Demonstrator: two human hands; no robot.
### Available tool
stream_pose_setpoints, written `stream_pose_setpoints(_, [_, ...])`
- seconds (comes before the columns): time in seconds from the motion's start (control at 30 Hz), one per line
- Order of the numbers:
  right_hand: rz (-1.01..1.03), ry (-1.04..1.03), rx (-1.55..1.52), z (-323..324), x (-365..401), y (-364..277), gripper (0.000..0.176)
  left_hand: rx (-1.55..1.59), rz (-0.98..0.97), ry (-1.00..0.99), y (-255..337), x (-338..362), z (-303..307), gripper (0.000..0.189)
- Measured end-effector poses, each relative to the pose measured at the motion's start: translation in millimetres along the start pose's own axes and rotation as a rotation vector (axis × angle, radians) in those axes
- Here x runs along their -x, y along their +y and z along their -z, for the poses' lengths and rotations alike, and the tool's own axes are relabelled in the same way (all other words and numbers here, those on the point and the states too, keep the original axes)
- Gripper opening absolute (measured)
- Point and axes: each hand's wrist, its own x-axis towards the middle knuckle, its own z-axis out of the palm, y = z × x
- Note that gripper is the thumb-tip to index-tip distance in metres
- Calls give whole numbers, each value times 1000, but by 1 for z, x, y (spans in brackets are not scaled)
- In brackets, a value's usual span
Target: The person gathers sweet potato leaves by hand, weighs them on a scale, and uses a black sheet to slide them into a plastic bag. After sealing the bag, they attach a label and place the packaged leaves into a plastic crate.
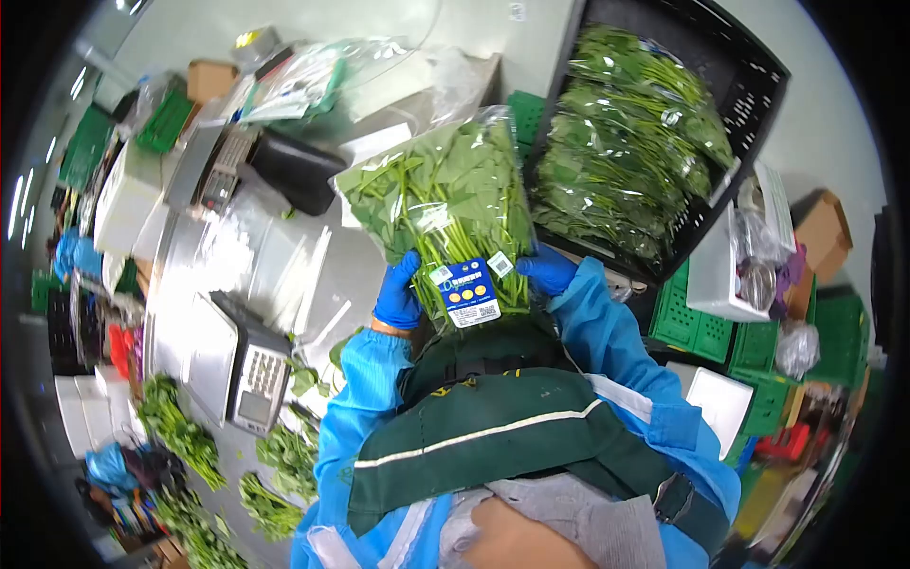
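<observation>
A clear plastic bag of leafy greens (445,199) with a blue label and small white code stickers is held up in front of my body. My left hand (398,292), in a blue glove, grips its lower left edge. On the lower right edge my right hand (548,270), also gloved in blue, is closed on the same bag. Both hands' fingers are partly hidden by the bag. Just beyond my right hand, a black crate (754,90) holds several similar bags of greens (635,142).
To the left, a metal table (346,270) bears a scale (256,379) and loose greens (180,427). Another keypad device (226,166) stands farther back. Green crates (687,318) and a white foam box (725,275) are at the right.
</observation>
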Motion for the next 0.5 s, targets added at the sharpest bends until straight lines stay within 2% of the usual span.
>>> stream_pose_setpoints(0.03, [-23,48,-129,-2,2,-4,60,50,53,38,-2,-4,-4,44])
stream_pose_setpoints(0.1, [-16,190,23,1,4,-15,60,3,-50,68,-8,-13,-18,38])
stream_pose_setpoints(0.17, [158,365,252,-7,6,-36,60,-21,-37,60,-9,-20,-16,40])
stream_pose_setpoints(0.2, [199,517,316,-9,10,-41,57,-25,-67,51,-9,-23,-20,40])
stream_pose_setpoints(0.3, [431,648,428,-9,24,-45,58,-4,-100,-1,-13,-30,-41,45])
stream_pose_setpoints(0.43, [412,586,547,-15,52,-40,53,-79,-142,-24,-34,-38,-73,48])
stream_pose_setpoints(0.47, [406,570,726,-24,65,-52,50,-102,-169,-24,-39,-36,-85,49])
stream_pose_setpoints(0.5, [419,581,725,-14,74,-55,50,-109,-164,-38,-42,-36,-95,49])
